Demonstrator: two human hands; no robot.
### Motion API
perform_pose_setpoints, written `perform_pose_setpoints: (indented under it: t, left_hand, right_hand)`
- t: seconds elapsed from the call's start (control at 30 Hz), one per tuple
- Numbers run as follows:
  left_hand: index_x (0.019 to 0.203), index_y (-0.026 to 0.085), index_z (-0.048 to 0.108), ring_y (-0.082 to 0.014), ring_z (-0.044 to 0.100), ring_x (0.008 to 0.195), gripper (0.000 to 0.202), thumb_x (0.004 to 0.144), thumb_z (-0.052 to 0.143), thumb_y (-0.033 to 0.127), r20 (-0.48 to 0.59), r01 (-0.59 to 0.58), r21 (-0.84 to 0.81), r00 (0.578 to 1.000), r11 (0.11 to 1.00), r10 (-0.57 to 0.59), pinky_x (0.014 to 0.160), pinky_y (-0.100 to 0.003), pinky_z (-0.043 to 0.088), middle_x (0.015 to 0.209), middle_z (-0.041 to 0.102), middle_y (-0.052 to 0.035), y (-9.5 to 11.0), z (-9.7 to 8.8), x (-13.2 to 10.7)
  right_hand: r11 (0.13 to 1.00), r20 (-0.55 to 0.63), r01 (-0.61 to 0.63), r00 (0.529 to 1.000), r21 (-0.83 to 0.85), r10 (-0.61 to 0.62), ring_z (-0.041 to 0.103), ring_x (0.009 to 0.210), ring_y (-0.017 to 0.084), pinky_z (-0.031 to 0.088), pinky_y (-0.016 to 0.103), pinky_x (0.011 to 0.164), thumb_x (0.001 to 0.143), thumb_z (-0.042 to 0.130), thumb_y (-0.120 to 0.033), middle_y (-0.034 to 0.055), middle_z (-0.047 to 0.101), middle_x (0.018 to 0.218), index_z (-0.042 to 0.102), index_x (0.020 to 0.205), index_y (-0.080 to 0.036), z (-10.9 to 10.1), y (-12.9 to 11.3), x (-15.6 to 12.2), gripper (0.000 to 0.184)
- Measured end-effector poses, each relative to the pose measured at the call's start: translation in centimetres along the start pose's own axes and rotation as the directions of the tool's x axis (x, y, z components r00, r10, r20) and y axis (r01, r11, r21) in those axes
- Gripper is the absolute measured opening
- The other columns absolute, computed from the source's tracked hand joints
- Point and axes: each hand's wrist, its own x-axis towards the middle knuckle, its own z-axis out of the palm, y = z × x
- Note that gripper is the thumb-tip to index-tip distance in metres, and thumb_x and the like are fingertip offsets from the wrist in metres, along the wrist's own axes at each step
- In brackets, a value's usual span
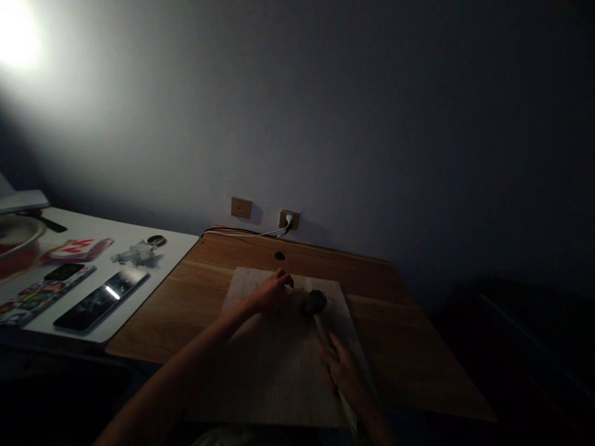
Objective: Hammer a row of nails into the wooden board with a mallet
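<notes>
My right hand [341, 365] is wrapped round the pale handle of a mallet [314, 302] with a dark, thick head. That head is over the right part of a light wooden board [274, 371], close to the board's far edge; I cannot tell whether it touches. Left of the mallet head, my left hand [274, 291] is low over the board with its fingers curled together. Something small and pale shows at its fingertips, too dim to name. Tiny bits lie on the board between the hand and the mallet head.
Under the board is a brown wooden table [186, 297]. A white table [176, 244] adjoins it on the left, bearing a phone [102, 299], a crumpled wrapper [136, 254], a packet [81, 249] and a bowl [35, 232]. A plugged-in charger [289, 220] and white cable [242, 235] are at the wall.
</notes>
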Motion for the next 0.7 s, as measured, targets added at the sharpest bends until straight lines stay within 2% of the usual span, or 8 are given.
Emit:
perform_pose_setpoints:
  t: [0.1, 0.17, 0.3, 0.37, 0.43, 0.53, 0.6, 0.7]
  left_hand:
    - [0.096, 0.020, 0.068, -0.0217, 0.061, 0.094, 0.021, 0.076, 0.073, 0.023, 0.240, -0.200, 0.140, 0.957, 0.970, 0.163, 0.086, -0.031, 0.049, 0.104, 0.062, -0.0065, 2.3, -1.7, -2.0]
    - [0.088, 0.020, 0.069, -0.0245, 0.060, 0.098, 0.019, 0.072, 0.078, 0.027, 0.341, -0.298, 0.226, 0.916, 0.927, 0.211, 0.090, -0.033, 0.047, 0.102, 0.062, -0.0072, 3.7, -2.2, -2.8]
    - [0.082, 0.020, 0.070, -0.0262, 0.058, 0.104, 0.014, 0.073, 0.079, 0.027, 0.388, -0.347, 0.290, 0.895, 0.892, 0.222, 0.094, -0.036, 0.045, 0.110, 0.061, -0.0095, 5.2, -1.8, -3.0]
    - [0.081, 0.020, 0.071, -0.0242, 0.059, 0.104, 0.008, 0.075, 0.076, 0.022, 0.344, -0.313, 0.236, 0.912, 0.920, 0.222, 0.094, -0.034, 0.045, 0.111, 0.062, -0.0086, 4.9, -1.4, -2.6]
    - [0.083, 0.020, 0.071, -0.0209, 0.061, 0.099, 0.009, 0.075, 0.073, 0.017, 0.250, -0.223, 0.135, 0.950, 0.965, 0.185, 0.089, -0.029, 0.047, 0.105, 0.065, -0.0063, 3.9, -1.2, -2.1]
    - [0.091, 0.019, 0.071, -0.0156, 0.062, 0.081, 0.016, 0.077, 0.067, 0.013, 0.055, 0.003, -0.030, 0.998, 1.000, -0.001, 0.074, -0.023, 0.047, 0.089, 0.070, -0.0024, 1.6, -1.4, -1.2]
    - [0.101, 0.018, 0.071, -0.0129, 0.061, 0.072, 0.023, 0.080, 0.063, 0.013, -0.060, 0.122, -0.123, 0.990, 0.985, -0.130, 0.068, -0.021, 0.046, 0.084, 0.072, -0.0009, 0.2, -1.6, -0.5]
    - [0.108, 0.017, 0.072, -0.0119, 0.062, 0.070, 0.028, 0.083, 0.059, 0.015, -0.135, 0.188, -0.172, 0.968, 0.967, -0.212, 0.068, -0.021, 0.047, 0.086, 0.075, -0.0017, -1.2, -1.7, 0.4]
  right_hand:
    - [1.000, 0.004, -0.028, 1.000, -0.006, 0.028, 0.041, 0.036, 0.011, 0.030, 0.023, 0.036, 0.075, 0.062, -0.063, -0.0098, 0.050, 0.054, 0.045, 0.139, -0.011, 0.0, -0.2, -0.1, 0.084]
    - [0.999, 0.006, -0.038, 0.999, 0.001, 0.038, 0.041, 0.037, 0.011, 0.030, 0.023, 0.037, 0.073, 0.064, -0.065, -0.0101, 0.049, 0.053, 0.043, 0.142, -0.010, 0.0, -0.2, -0.1, 0.091]
    - [0.997, -0.028, -0.070, 0.997, 0.035, 0.071, 0.045, 0.040, 0.011, 0.031, 0.023, 0.039, 0.067, 0.068, -0.070, -0.0093, 0.051, 0.056, 0.045, 0.143, -0.012, 0.2, -0.1, -0.1, 0.099]
    - [0.997, -0.034, -0.068, 0.997, 0.033, 0.069, 0.045, 0.041, 0.011, 0.032, 0.024, 0.039, 0.065, 0.067, -0.072, -0.0094, 0.051, 0.056, 0.045, 0.143, -0.011, 0.3, 0.0, 0.1, 0.101]
    - [0.998, -0.029, -0.052, 0.998, 0.023, 0.053, 0.045, 0.041, 0.012, 0.032, 0.024, 0.039, 0.066, 0.065, -0.071, -0.0095, 0.051, 0.056, 0.043, 0.144, -0.008, 0.3, 0.3, 0.2, 0.102]
    - [0.999, -0.037, -0.033, 0.999, 0.017, 0.034, 0.045, 0.041, 0.011, 0.031, 0.023, 0.038, 0.069, 0.066, -0.068, -0.0089, 0.052, 0.057, 0.043, 0.143, -0.008, 0.2, 0.6, 0.4, 0.098]
    - [0.999, -0.041, -0.034, 0.999, 0.033, 0.035, 0.045, 0.040, 0.011, 0.031, 0.023, 0.038, 0.072, 0.067, -0.064, -0.0085, 0.053, 0.059, 0.043, 0.143, -0.009, 0.1, 0.6, 0.4, 0.094]
    - [0.998, -0.003, -0.047, 0.999, 0.051, 0.047, 0.043, 0.038, 0.010, 0.029, 0.022, 0.037, 0.077, 0.066, -0.059, -0.0092, 0.050, 0.058, 0.044, 0.143, -0.011, 0.1, 0.4, 0.3, 0.084]
